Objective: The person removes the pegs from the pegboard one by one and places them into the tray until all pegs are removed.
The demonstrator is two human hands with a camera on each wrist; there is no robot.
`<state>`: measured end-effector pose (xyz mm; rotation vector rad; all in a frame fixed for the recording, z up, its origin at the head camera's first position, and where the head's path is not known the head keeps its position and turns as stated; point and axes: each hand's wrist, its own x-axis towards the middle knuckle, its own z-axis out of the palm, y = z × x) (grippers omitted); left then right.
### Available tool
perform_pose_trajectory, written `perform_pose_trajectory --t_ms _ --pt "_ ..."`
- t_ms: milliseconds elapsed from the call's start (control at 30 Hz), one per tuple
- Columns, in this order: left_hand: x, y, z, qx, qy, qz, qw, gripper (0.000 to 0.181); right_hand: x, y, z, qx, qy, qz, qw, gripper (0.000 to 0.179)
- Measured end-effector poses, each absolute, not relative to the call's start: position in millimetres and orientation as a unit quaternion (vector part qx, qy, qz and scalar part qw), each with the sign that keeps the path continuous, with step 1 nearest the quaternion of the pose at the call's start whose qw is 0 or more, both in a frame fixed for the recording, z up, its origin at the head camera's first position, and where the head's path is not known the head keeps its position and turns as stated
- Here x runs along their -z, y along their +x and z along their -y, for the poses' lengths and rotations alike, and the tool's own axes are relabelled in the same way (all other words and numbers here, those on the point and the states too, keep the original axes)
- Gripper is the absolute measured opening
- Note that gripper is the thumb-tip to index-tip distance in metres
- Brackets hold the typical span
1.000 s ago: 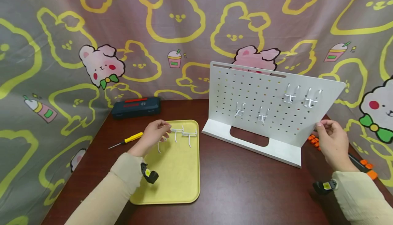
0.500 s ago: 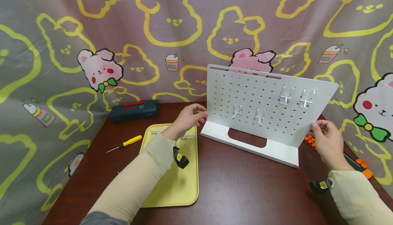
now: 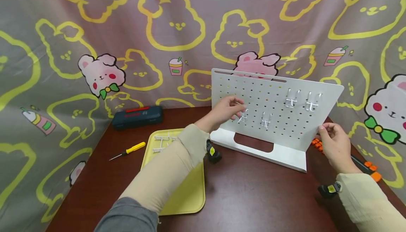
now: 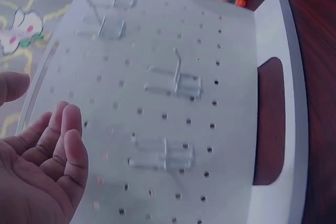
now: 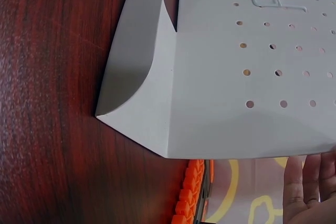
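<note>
A white pegboard [image 3: 228, 87] stands upright on its slotted base, with several white wire hooks on its face. My left hand [image 3: 226, 110] is in front of the board's left half, fingertips close to the lower left hook [image 3: 242, 116]. In the left wrist view that hand [image 4: 50, 153] has its fingers loosely bent, thumb apart and nothing between them. My right hand [image 3: 336, 145] pinches the board's right edge, thumb in front and fingers behind. Its fingers [image 5: 295, 182] show past the edge in the right wrist view.
A yellow tray [image 3: 190, 204] with several loose wire hooks [image 3: 161, 138] lies left of the board, partly hidden by my left arm. Farther left are a yellow-handled screwdriver [image 3: 134, 147] and a dark blue case [image 3: 137, 117]. An orange-and-black object [image 3: 369, 168] sits behind my right hand.
My left hand has moved right and up, from over the tray's hooks to the front of the pegboard. My right hand stays at the board's right edge.
</note>
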<state>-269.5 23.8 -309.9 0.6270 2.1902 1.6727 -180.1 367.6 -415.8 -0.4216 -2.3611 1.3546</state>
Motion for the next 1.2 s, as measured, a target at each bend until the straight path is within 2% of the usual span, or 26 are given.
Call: perform_pose_trajectory --t_ms 467,800,967,1200 --pt "305.9 -265.9 -98.7 -0.598 0.227 -0.736 0.221 0.032 426.1 -171.0 -372.3 -0.493 -0.136 0.838 0.189 0.031" --pt "308.5 -247.1 -150.5 -0.704 0.121 -0.631 0.303 0.041 422.3 -174.7 -369.0 -0.492 -0.143 0.834 0.204 0.029" --pt "311.8 -243.9 -160.7 -0.735 0.087 -0.596 0.311 0.034 420.6 -176.5 -370.3 -0.501 -0.13 0.83 0.21 0.026" --pt "309.7 -243.3 -167.8 -0.763 0.087 -0.567 0.299 0.033 418.2 -180.1 -369.7 -0.502 -0.122 0.828 0.22 0.022"
